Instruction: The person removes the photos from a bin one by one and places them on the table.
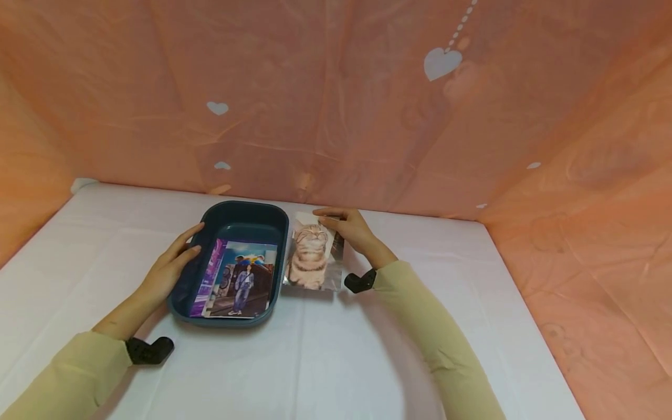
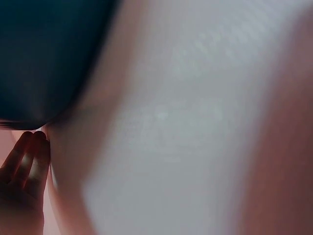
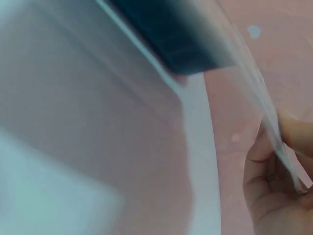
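Note:
A dark blue rectangular tray stands on the white table with several printed photos inside, the top one of a figure in denim. My left hand holds its left rim, thumb over the edge; in the left wrist view, extended fingers meet its outer side. Right of the tray, my right hand pinches a glossy photo of a tabby cat at its upper right. In the right wrist view, the photo appears edge-on between thumb and fingers, raised off the table.
A white cloth covers the table. Orange sheeting with pale hearts rises along the back and both sides. Black wrist devices sit at both cuffs.

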Tool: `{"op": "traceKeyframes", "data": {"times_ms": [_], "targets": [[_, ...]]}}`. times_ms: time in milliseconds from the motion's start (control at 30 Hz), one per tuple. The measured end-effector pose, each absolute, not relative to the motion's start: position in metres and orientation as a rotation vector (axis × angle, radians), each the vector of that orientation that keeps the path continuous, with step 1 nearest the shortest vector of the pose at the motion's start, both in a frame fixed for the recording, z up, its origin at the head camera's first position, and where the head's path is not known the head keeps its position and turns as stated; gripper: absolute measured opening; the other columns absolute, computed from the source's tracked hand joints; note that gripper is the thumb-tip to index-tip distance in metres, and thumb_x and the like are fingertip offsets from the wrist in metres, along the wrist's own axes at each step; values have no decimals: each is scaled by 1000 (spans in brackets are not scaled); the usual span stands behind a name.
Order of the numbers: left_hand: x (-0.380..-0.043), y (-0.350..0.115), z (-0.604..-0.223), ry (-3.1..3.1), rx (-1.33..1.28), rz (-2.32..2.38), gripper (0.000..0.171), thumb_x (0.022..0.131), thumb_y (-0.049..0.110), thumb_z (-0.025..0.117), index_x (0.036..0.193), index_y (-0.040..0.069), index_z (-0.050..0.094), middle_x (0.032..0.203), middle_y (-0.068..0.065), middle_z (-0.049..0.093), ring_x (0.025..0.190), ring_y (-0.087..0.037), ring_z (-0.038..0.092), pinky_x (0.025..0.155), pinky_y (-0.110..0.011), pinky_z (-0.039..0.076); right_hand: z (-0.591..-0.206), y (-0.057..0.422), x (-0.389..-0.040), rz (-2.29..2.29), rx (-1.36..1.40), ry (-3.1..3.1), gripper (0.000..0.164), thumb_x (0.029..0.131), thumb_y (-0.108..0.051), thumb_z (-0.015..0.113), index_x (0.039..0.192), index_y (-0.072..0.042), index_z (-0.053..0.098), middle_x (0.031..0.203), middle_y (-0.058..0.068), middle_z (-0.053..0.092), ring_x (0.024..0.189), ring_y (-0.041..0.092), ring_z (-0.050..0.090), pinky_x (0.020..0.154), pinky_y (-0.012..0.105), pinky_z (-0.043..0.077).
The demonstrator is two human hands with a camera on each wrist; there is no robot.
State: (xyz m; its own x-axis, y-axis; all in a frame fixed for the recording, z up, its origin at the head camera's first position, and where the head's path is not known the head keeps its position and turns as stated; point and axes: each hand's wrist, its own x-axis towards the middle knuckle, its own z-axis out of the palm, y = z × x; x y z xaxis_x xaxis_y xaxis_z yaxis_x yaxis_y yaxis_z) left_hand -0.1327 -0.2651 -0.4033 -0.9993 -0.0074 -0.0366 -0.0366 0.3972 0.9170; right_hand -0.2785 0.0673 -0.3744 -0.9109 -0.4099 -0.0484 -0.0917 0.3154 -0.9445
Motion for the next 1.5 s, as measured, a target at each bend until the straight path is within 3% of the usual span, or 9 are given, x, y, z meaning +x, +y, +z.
{"op": "traceKeyframes", "data": {"times_ms": [333,967,1267,1500], "targets": [[-131,-265,-402,2611,-41,1706,57,103,39,36,155,24,16,156,-26,14,134,-51,18,101,-73,14,-386,81,-285,-1539,-427,2355,29,94,-17,61,121,-9,68,130,9,61,122,23,54,100,38,44],[-127,-260,-404,2608,-36,1690,56,103,38,34,155,23,15,152,-29,18,129,-49,23,101,-71,18,-413,75,-300,-1430,-524,2485,25,92,-10,62,114,-3,70,118,15,67,99,25,64,74,24,46],[-127,-260,-403,2621,-16,1679,56,104,35,34,155,20,14,147,-32,24,121,-47,32,98,-65,26,-414,74,-303,-1438,-469,2506,25,91,-12,64,114,-5,71,114,14,69,100,22,62,80,26,47],[-130,-260,-405,2623,-19,1666,56,104,33,33,155,18,13,147,-32,25,120,-47,33,98,-65,26,-415,74,-306,-1488,-496,2514,27,89,-7,64,115,1,68,115,18,68,105,30,64,86,32,50]]}}
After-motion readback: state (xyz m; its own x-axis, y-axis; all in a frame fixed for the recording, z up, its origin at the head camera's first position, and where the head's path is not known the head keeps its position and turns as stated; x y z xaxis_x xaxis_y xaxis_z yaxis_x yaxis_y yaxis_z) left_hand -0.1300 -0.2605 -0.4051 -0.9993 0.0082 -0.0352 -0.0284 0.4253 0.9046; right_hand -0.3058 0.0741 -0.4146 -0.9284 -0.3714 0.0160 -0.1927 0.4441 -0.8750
